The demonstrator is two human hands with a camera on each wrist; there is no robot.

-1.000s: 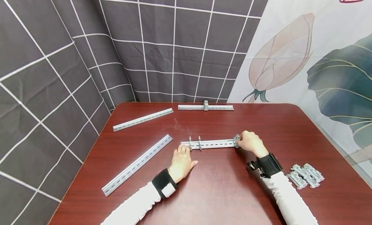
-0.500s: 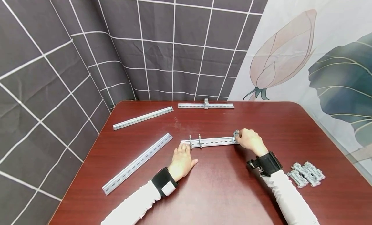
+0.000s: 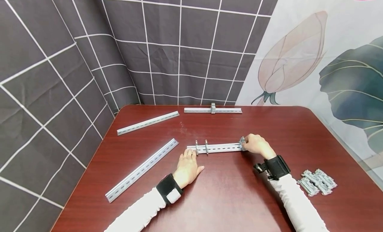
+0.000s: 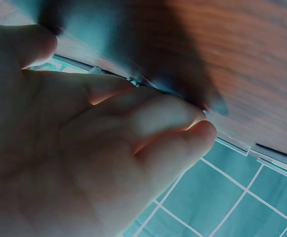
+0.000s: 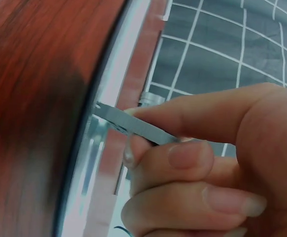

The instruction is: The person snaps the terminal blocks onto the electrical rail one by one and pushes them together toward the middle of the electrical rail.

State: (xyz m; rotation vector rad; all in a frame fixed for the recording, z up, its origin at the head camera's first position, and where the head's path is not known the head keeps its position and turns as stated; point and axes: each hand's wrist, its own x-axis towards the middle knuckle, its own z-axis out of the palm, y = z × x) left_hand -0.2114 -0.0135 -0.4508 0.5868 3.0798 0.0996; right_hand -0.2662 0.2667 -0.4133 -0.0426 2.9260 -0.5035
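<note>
A slotted metal DIN rail (image 3: 222, 147) lies crosswise at the middle of the table. Two thin grey clip-on pieces (image 3: 206, 147) stand upright on it near its left end. My left hand (image 3: 187, 167) rests with its fingertips on that left end, fingers fairly straight. At the right end, my right hand (image 3: 258, 146) pinches another flat grey clip-on piece (image 5: 138, 127) between thumb and fingers. In the right wrist view this piece's lower end meets the rail (image 5: 86, 163). Whether it is snapped on, I cannot tell.
Two bare rails lie at the left, a near one (image 3: 142, 170) and a far one (image 3: 148, 123). At the back edge, another rail (image 3: 191, 110) carries a grey block (image 3: 213, 108). Several loose grey pieces (image 3: 318, 182) lie in a pile at the right.
The piece in my right hand shifts and tilts slightly at the rail's right end. My left hand stays in place on the rail.
</note>
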